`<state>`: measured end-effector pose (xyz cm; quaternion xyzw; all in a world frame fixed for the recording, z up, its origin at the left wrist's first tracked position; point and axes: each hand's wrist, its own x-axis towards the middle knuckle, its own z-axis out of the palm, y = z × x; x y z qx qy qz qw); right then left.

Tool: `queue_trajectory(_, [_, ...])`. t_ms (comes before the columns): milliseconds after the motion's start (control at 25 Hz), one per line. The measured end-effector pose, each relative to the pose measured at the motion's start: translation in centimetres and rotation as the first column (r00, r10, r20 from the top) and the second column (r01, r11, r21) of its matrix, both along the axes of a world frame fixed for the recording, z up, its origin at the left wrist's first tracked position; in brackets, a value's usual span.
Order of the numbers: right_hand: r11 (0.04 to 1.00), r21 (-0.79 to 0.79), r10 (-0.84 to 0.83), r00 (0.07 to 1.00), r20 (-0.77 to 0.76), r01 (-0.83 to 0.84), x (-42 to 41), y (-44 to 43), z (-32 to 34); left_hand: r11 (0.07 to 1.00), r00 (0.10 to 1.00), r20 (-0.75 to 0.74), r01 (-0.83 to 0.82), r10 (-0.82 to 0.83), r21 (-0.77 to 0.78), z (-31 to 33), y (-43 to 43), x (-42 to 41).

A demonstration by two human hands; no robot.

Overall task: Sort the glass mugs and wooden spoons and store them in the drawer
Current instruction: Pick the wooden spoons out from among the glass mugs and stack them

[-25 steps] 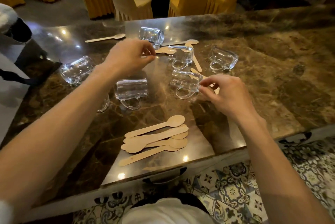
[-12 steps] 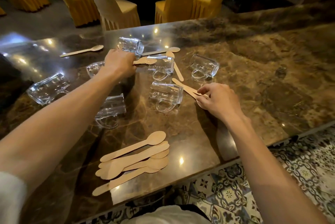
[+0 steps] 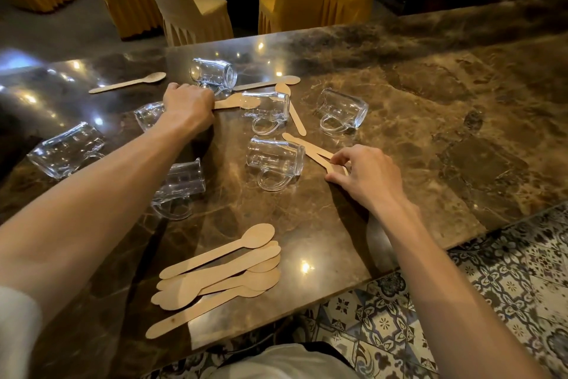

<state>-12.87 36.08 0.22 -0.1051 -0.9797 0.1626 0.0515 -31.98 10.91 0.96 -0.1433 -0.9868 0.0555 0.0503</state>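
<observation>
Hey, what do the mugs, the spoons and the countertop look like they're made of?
Mugs: clear glass by the look, see-through with bright glints. Spoons: pale unfinished wood, flat, matte, faintly grained. Countertop: polished brown marble or similar stone, veined and mirroring the lights.

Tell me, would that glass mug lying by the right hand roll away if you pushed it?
Probably not far: the glass mug lies on its side, and its handle rests on the marble countertop, likely stopping a roll. It might slide, since the top looks polished. Being glass, it is probably breakable.
</observation>
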Motion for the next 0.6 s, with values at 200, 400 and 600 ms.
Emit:
queue_trajectory(200, [0.999, -0.030, -0.012, 1.000, 0.007, 0.013, -0.1, -0.3, 0.0, 0.998, 0.999, -0.037, 0.013, -0.011, 0.055, -0.2, -0.4, 0.0])
queue_trajectory(400, [0.995, -0.100, 0.001, 1.000, 0.007, 0.000, 0.1, -0.4, 0.1, 0.991, 0.998, -0.068, 0.022, -0.014, 0.128, -0.3, -0.9, -0.4])
queue_trajectory(600, [0.980, -0.201, 0.000, 1.000, -0.004, -0.001, 0.1, -0.6, 0.3, 0.988, 0.997, -0.067, 0.032, -0.023, 0.150, -0.5, -1.3, -0.5])
